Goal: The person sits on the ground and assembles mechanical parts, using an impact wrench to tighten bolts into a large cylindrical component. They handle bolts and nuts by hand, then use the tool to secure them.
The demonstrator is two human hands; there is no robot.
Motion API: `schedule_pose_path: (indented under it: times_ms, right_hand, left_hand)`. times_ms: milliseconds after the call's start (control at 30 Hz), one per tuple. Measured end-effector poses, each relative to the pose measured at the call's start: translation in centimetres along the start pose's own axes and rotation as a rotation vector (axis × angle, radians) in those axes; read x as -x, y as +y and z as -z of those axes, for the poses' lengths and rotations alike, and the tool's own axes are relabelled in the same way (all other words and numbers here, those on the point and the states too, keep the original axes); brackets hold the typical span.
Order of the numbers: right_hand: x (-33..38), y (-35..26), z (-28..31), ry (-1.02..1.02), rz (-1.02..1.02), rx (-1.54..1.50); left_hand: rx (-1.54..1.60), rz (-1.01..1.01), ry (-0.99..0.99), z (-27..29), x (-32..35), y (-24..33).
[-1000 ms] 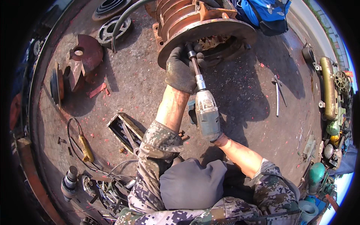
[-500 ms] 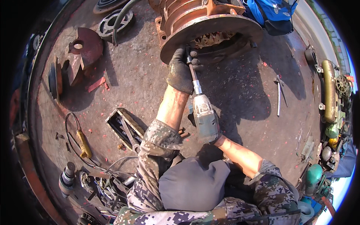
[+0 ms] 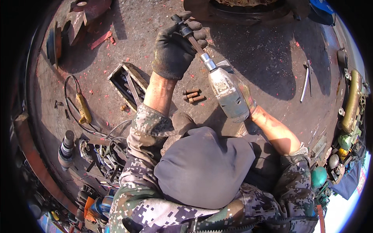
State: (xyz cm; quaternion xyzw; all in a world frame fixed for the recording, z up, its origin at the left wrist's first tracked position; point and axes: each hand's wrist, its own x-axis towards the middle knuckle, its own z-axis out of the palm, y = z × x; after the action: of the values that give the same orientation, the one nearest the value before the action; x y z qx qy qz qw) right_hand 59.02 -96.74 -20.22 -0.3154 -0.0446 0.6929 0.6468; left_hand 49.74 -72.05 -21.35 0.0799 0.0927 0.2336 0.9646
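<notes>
My right hand [image 3: 247, 95], gloved, grips a grey and silver impact wrench [image 3: 229, 93] at its rear; the handle is mostly hidden. A long extension runs from its nose to a dark socket [image 3: 186, 32]. At the socket's tip sticks out a dark threaded bolt [image 3: 176, 18]. My left hand [image 3: 173, 56], in a black work glove, closes around the socket end, with fingertips showing on its far side. The bolt points away from me, apart from the large round flange [image 3: 200, 11] at the top edge. Several rusty bolts [image 3: 192, 95] lie on the ground between my arms.
A narrow box [image 3: 116, 77] with a wrench stands left of my left forearm. A yellow pendant control [image 3: 83, 108] and its cable lie further left. Loose tools [image 3: 107, 157] are heaped at lower left. A metal bar [image 3: 305, 83] lies right; a long brass-coloured cylinder [image 3: 352, 101] is at the right rim.
Both hands and the impact wrench have come away from the flange, and the bolt's thread now shows at the socket. The view has shifted down, so the flange sits at the top edge.
</notes>
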Motion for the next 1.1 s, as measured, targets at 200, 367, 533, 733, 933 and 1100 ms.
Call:
schedule_pose_path:
  times_ms: [200,367,533,733,933,1100]
  right_hand:
    - [-1.0,-1.1,-1.2,-0.086,-0.13,0.151]
    - [-2.7,-0.7,-2.6,-0.06,-0.407,-0.018]
    - [-0.6,0.5,0.8,-0.022,-0.519,-0.264]
    - [-1.4,2.4,-1.1,-0.376,-0.514,0.356]
    - [-1.2,2.2,-2.7,-0.168,-0.638,-0.031]
    - [2.3,-0.8,3.5,0.183,-0.875,-0.438]
  left_hand:
    - [0.171,-0.228,0.062,-1.7,5.0,1.8]
    - [0.334,-0.318,0.013,-2.5,9.2,3.3]
    - [0.122,-0.524,0.383,-1.6,10.5,0.3]
    - [0.569,-0.399,0.07,2.2,18.0,3.1]
    - [-0.34,-0.433,0.544,5.9,26.1,5.0]
    - [-0.659,-0.3,0.995,7.2,30.0,6.3]
